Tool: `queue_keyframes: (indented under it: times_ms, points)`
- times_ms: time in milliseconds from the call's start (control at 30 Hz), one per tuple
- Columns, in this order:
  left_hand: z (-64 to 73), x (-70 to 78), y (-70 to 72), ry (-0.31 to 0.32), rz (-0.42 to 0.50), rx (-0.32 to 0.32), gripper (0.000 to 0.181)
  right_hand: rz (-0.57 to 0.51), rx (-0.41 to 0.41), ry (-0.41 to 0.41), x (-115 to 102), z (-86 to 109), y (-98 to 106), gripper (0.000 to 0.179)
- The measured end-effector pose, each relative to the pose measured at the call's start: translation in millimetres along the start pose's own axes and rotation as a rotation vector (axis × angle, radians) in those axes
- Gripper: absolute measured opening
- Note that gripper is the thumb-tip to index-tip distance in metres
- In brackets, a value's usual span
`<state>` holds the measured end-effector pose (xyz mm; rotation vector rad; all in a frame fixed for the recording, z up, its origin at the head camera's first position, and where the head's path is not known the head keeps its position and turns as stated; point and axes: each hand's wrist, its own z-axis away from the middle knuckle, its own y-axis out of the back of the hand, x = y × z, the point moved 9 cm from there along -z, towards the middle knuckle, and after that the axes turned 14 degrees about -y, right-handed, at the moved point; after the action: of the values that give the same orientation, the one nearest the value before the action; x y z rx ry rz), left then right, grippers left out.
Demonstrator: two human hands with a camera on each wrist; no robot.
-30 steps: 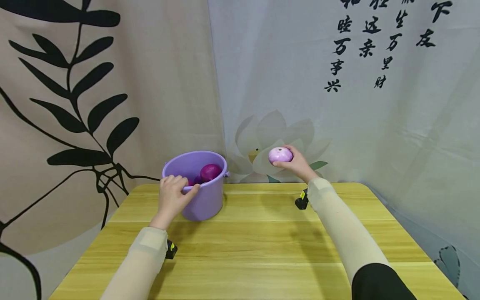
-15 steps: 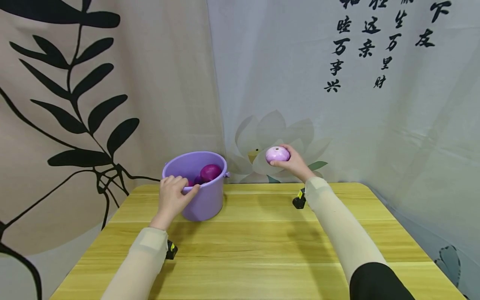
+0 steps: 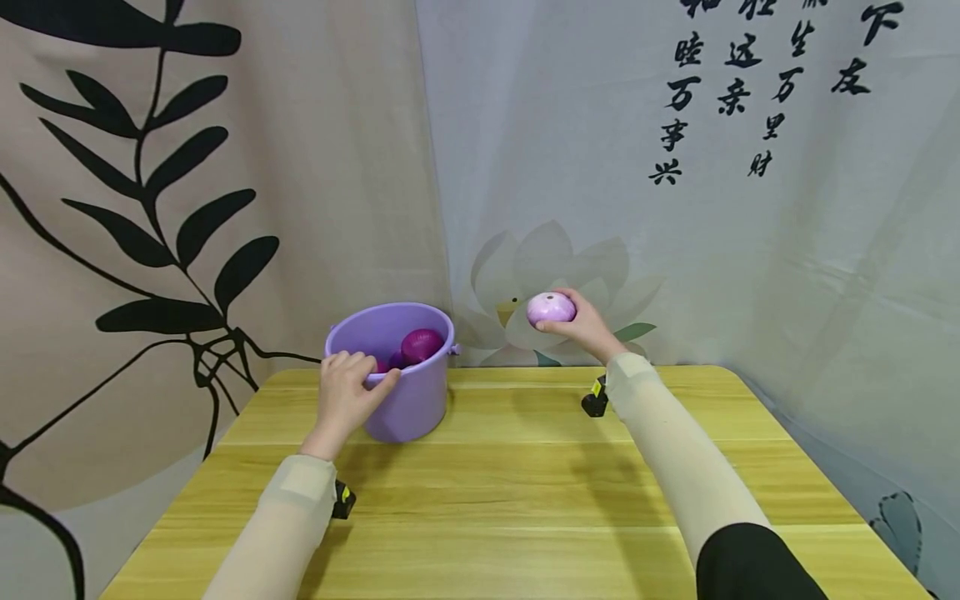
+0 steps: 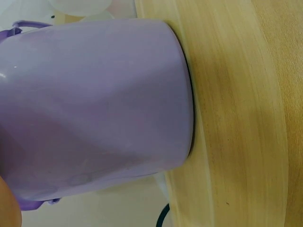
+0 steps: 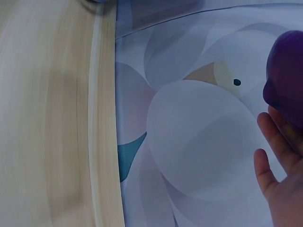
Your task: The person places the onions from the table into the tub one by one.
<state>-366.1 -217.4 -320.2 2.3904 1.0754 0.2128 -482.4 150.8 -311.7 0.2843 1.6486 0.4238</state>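
Observation:
A purple bucket stands upright on the table at left of centre. My left hand grips its near rim, fingers over the edge and thumb along the outside. Deep magenta onions lie inside, partly hidden by the bucket wall and my hand. To the right, above the table's far edge, my right hand holds a pale purple onion between thumb and fingers. In the right wrist view that onion looks dark and is cut off by the frame. The bucket's side fills much of the left wrist view.
The wooden table reaches back to a hanging cloth printed with a lotus, dark leaves and writing. A small black wrist device sits at the left cuff, another wrist device at the right cuff.
My right hand has shifted slightly left with the onion, a little nearer the bucket. The left hand and the bucket have stayed where they were.

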Motion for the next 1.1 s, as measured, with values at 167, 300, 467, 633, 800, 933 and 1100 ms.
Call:
queue_keyframes:
  times_ms: [167, 300, 467, 633, 800, 933, 1100]
  points:
    - [0.4, -0.6, -0.4, -0.002, 0.000, -0.001, 0.045, -0.001, -0.006, 0.009, -2, -1.2, -3, 0.075]
    - [0.8, -1.4, -1.1, -0.003, 0.003, -0.002, 0.045, 0.002, -0.005, 0.010, -4, -1.6, -5, 0.074]
    - [0.9, -2.2, -1.7, 0.004, 0.007, -0.007, 0.044, 0.008, -0.015, 0.021, -6, -2.8, -9, 0.071]
    - [0.8, -2.1, -1.2, 0.010, 0.003, -0.015, 0.044, 0.004, -0.029, 0.026, -7, -4.9, -11, 0.072]
    - [0.9, -2.4, -1.0, 0.009, 0.006, -0.014, 0.044, 0.000, -0.028, 0.029, -9, -6.1, -12, 0.073]
    - [0.9, -2.5, -1.5, 0.006, 0.008, -0.012, 0.044, 0.004, -0.027, 0.035, -12, -6.0, -14, 0.072]
    - [1.1, -1.8, -1.1, 0.008, 0.006, -0.015, 0.044, 0.002, -0.034, 0.039, -17, -4.8, -18, 0.070]
